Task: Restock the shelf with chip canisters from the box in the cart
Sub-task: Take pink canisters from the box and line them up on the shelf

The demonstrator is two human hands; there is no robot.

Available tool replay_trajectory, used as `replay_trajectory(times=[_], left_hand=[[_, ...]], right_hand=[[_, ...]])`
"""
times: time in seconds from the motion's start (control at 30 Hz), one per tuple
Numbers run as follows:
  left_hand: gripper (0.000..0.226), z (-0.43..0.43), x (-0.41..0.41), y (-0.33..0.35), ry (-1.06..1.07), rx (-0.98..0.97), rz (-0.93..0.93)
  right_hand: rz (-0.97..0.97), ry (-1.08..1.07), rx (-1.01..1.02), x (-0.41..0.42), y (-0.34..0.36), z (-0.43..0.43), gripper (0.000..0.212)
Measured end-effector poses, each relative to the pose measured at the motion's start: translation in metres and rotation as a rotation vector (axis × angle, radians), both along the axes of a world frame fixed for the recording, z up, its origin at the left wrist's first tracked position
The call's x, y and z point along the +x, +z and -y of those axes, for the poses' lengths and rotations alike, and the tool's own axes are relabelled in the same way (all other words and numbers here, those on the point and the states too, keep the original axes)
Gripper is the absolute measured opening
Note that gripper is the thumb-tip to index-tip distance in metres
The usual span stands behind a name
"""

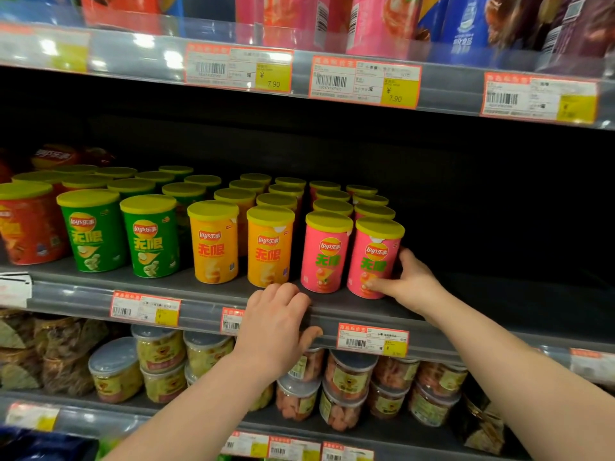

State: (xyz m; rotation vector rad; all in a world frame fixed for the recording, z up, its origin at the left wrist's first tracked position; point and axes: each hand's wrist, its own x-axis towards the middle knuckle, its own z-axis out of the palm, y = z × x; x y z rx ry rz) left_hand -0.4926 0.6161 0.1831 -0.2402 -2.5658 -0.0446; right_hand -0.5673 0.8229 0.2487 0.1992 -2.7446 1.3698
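Short chip canisters with yellow lids stand in rows on the middle shelf [83,287]: red at the far left, then green [93,234], orange [214,244] and pink [324,254]. My right hand [407,282] grips the front right pink canister [372,257] near its base, thumb across the front and fingers behind it. It stands upright on the shelf. My left hand [276,324] rests on the shelf's front rail, fingers curled over the edge and thumb under it, below the orange and pink fronts. The box and cart are out of view.
To the right of the pink canisters the middle shelf is dark and bare. The shelf above carries tall snack packs behind price tags [364,81]. The shelf below holds clear tubs with grey lids [347,377] and bagged snacks at the left.
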Motion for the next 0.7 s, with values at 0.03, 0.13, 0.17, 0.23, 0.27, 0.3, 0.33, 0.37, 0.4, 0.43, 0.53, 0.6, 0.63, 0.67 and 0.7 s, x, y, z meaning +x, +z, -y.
replay_trajectory(times=[0.03,0.13,0.17,0.23,0.27,0.3,0.33,0.37,0.4,0.43,0.53,0.6,0.63,0.67,0.7], left_hand=[[0.042,0.0,0.0,0.0,0.001,-0.003,-0.005],[0.042,0.001,-0.001,0.0,0.004,-0.004,-0.018],[0.042,0.001,-0.001,0.0,0.005,-0.007,-0.016],[0.042,0.001,-0.001,0.001,-0.001,-0.007,-0.007],[0.042,0.0,0.0,0.002,-0.004,-0.011,-0.001],[0.042,0.0,0.0,0.003,-0.004,-0.015,0.007],[0.042,0.001,-0.001,0.001,-0.002,-0.02,0.015],[0.043,0.001,-0.001,0.002,0.003,-0.023,0.029],[0.043,0.0,0.0,0.004,0.0,-0.02,0.043],[0.044,-0.001,0.003,0.007,-0.01,-0.01,0.058],[0.047,0.0,0.006,0.014,-0.045,0.032,0.119],[0.045,0.002,0.009,0.018,-0.076,0.068,0.113],[0.042,0.003,0.011,0.019,-0.103,0.075,0.085],[0.039,0.004,0.011,0.017,-0.124,0.073,0.075],[0.039,0.005,0.011,0.015,-0.143,0.058,0.031]], right_hand=[[0.01,0.001,0.013,0.0,0.001,0.0,0.074],[0.029,0.007,0.034,0.0,0.004,0.0,0.076],[0.032,0.005,0.038,0.0,0.005,0.001,0.076],[0.035,-0.009,0.047,0.0,0.005,0.002,0.074],[0.04,-0.018,0.048,0.0,0.005,0.002,0.072],[0.05,-0.026,0.046,0.001,0.004,0.002,0.071],[0.056,-0.032,0.038,0.001,0.004,0.003,0.07],[0.059,-0.039,0.031,0.002,0.003,0.003,0.071],[0.053,-0.05,0.028,0.003,0.003,0.002,0.073],[0.041,-0.062,0.033,0.005,0.002,0.002,0.076],[-0.006,-0.111,0.084,0.014,0.002,0.001,0.086],[-0.043,-0.137,0.145,0.023,0.001,-0.001,0.088],[-0.07,-0.143,0.178,0.029,0.0,-0.002,0.085],[-0.106,-0.146,0.225,0.036,0.0,-0.003,0.082],[-0.146,-0.148,0.284,0.043,-0.002,-0.003,0.076]])
